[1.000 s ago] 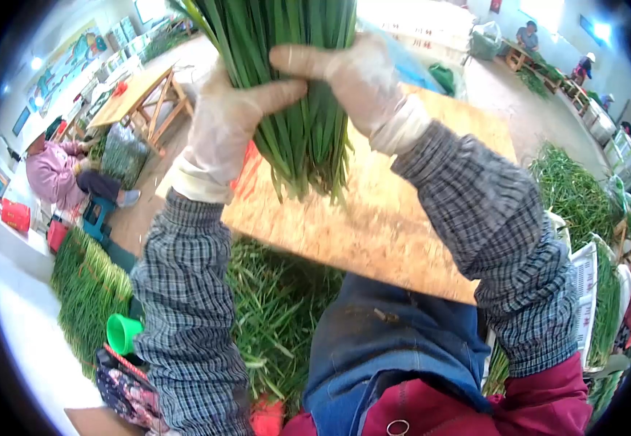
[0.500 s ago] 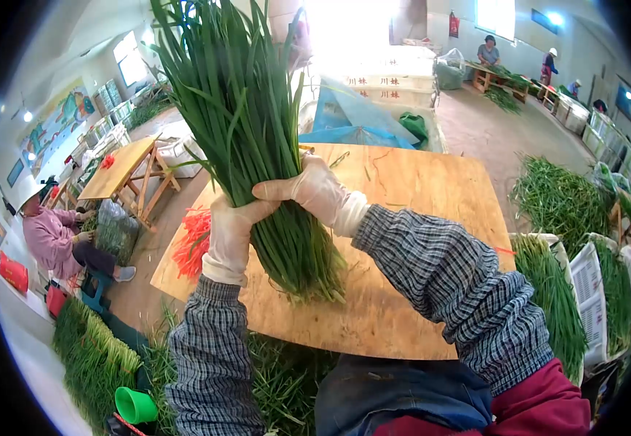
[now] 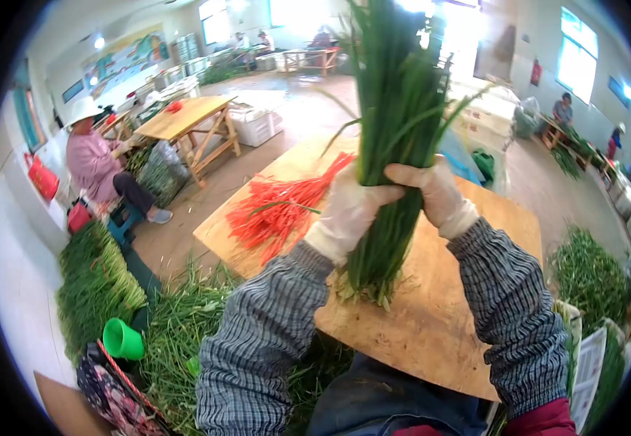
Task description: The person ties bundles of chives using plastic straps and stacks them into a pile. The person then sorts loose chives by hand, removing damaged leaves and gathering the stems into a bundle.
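Observation:
A thick bunch of garlic chives (image 3: 397,109) stands nearly upright, its pale cut ends at the wooden table (image 3: 439,334). My left hand (image 3: 355,207), in a thin whitish glove, is wrapped around the bunch from the left. From the right, my gloved right hand (image 3: 437,190) grips it at about the same height. Both thumbs lie across the near side; the fingers behind are mostly hidden. Left of the bunch, a heap of red ties (image 3: 272,211) lies on the table near my left wrist.
Loose green leaves (image 3: 185,327) cover the floor at lower left, beside a green cup (image 3: 123,339) and stacked chives (image 3: 97,283). A person in pink (image 3: 94,152) sits by another wooden table (image 3: 185,118). More greens (image 3: 588,269) lie at right.
My view has swung left, so more of the red ties and the seated person shows. The bunch has come more upright, still in both my hands.

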A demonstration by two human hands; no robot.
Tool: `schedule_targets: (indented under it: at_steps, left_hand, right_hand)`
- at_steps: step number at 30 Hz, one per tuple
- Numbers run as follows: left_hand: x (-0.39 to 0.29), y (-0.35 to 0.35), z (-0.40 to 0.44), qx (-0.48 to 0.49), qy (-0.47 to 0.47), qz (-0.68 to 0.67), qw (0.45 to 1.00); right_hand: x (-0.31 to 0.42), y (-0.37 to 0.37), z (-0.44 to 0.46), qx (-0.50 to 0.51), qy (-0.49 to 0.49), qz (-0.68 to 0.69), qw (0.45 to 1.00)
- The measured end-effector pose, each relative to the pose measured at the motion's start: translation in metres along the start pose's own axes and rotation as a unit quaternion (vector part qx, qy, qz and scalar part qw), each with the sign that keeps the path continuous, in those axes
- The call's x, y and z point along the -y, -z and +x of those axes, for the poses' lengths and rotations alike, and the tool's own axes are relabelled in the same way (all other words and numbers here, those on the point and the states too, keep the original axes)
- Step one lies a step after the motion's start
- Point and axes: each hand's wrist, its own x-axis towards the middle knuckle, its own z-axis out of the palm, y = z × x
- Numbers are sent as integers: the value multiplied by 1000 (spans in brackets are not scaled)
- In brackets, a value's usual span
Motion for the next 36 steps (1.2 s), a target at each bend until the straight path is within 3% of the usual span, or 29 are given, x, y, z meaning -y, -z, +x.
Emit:
schedule_targets:
  at_steps: [5, 7, 13, 17, 22, 25, 27, 30, 32, 36]
  left_hand:
    - [-27, -6, 8, 32, -52, 24, 998]
    - [-30, -3, 13, 50, -16, 47, 998]
    - [-50, -6, 13, -14, 2, -4, 1000]
    - [-52, 0, 30, -1, -1, 43, 999]
    - [-62, -7, 29, -11, -52, 220, 974]
    - [-50, -13, 40, -34, -102, 348, 931]
    - [-48, -15, 42, -8, -177, 391, 903]
    - [-53, -23, 32, -71, -79, 379, 919]
    - [-54, -25, 24, -85, -36, 367, 926]
    - [-49, -5, -5, -59, -63, 425, 901]
  right_hand:
    - [26, -3, 1, 18, 53, -5, 998]
    - [31, -1, 2, 47, 48, -9, 998]
    - [41, 4, 17, 69, 34, 30, 997]
    - [60, -5, 26, 94, 74, -4, 993]
    - [75, -15, 34, 110, 79, -56, 989]
    - [82, -26, 38, 98, 121, -98, 983]
    - [87, -36, 35, 74, 97, -138, 983]
    - [87, -41, 38, 43, 99, -210, 972]
    - [87, -45, 40, -11, 60, -179, 982]
    - [87, -28, 56, -58, -16, -170, 984]
